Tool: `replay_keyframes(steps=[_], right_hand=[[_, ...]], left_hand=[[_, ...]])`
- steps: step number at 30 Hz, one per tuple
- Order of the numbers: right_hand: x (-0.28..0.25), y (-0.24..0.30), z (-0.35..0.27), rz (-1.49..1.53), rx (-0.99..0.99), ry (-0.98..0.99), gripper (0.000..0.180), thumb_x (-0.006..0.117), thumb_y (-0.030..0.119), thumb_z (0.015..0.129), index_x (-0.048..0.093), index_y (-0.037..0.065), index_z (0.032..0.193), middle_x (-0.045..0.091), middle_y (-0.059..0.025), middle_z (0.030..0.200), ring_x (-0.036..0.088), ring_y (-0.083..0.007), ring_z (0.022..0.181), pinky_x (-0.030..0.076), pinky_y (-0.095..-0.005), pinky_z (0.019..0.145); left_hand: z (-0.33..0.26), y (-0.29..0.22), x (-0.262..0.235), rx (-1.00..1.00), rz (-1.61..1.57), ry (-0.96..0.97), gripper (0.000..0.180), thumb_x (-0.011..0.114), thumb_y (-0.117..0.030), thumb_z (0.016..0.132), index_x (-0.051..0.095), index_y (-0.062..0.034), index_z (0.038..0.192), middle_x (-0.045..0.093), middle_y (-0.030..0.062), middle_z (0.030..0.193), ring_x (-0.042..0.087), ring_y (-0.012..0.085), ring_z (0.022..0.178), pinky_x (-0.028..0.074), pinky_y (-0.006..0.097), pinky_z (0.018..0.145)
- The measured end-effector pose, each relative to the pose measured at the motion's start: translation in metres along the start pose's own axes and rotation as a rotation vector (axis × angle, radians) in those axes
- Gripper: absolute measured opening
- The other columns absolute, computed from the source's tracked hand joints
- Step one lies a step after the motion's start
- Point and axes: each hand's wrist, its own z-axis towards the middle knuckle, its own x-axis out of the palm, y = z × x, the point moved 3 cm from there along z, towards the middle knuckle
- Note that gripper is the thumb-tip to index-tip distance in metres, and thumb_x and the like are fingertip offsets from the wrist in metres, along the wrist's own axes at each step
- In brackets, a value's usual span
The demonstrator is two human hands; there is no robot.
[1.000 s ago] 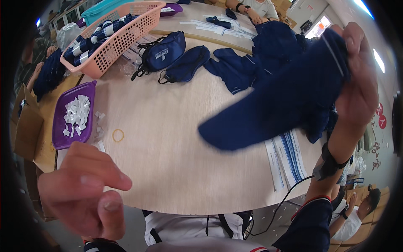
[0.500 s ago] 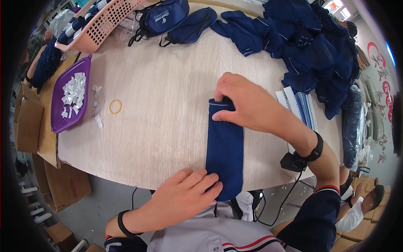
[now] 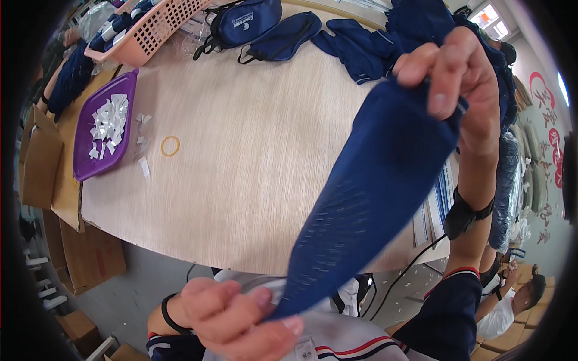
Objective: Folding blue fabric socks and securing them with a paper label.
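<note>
A navy blue sock (image 3: 373, 174) is stretched in the air on a slant above the near part of the table, with rows of small pale marks along its lower half. My right hand (image 3: 463, 81) is raised at the upper right, its fingers pinching the cuff end, where a thin white line shows. Low in front of my body, my left hand (image 3: 238, 316) grips the narrow toe end between thumb and fingers. Both hands are slightly blurred. Beyond my right hand lies a heap of navy socks (image 3: 415, 21), partly hidden by it.
On the left, a purple tray (image 3: 129, 84) holds white paper slips, and a yellow rubber band (image 3: 170, 146) lies nearby. A blue pouch (image 3: 247, 21), an eye mask (image 3: 286, 36) and a pink basket (image 3: 144, 57) line the far side. White-and-blue strips (image 3: 445, 192) lie at right. Another person (image 3: 506, 301) is at lower right.
The sock lay flat on the table and is now lifted and pulled taut. My right hand rose to the upper right with the cuff; my left moved down and nearer with the toe.
</note>
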Motion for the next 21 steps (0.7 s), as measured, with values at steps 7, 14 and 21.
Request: replay_keyframes(steps=[7,14,21], right_hand=[[-0.064,-0.062,-0.062,-0.842,0.593,-0.259,0.033,0.058,-0.006,0.090,0.068,0.002,0.120,0.073,-0.0077,0.103,0.069,-0.0195,0.112,0.053,-0.0335,0.100],[-0.125,-0.131,-0.028,-1.426,0.361,-0.311,0.022,0.062,0.011,0.096,0.071,0.007,0.115,0.072,-0.0136,0.109,0.068,-0.0303,0.104,0.052,-0.0352,0.093],[-0.162,-0.146,0.012,-1.659,0.714,0.047,0.019,0.069,0.017,0.090,0.071,0.007,0.107,0.071,-0.0147,0.111,0.064,-0.0347,0.109,0.050,-0.0432,0.095]], left_hand=[[0.001,-0.011,0.041,0.050,-0.427,0.522,0.023,0.071,-0.027,0.088,0.067,-0.0176,0.109,0.070,-0.0011,0.123,0.066,0.0203,0.118,0.049,0.039,0.105],[-0.013,0.004,0.065,-0.138,-0.214,0.781,0.021,0.066,-0.017,0.088,0.070,-0.0133,0.108,0.070,0.0006,0.122,0.062,0.0182,0.121,0.049,0.039,0.105],[-0.019,0.007,0.056,-0.161,-0.323,0.727,0.022,0.065,-0.015,0.086,0.069,-0.0103,0.106,0.070,0.0004,0.115,0.063,0.0170,0.113,0.049,0.036,0.103]])
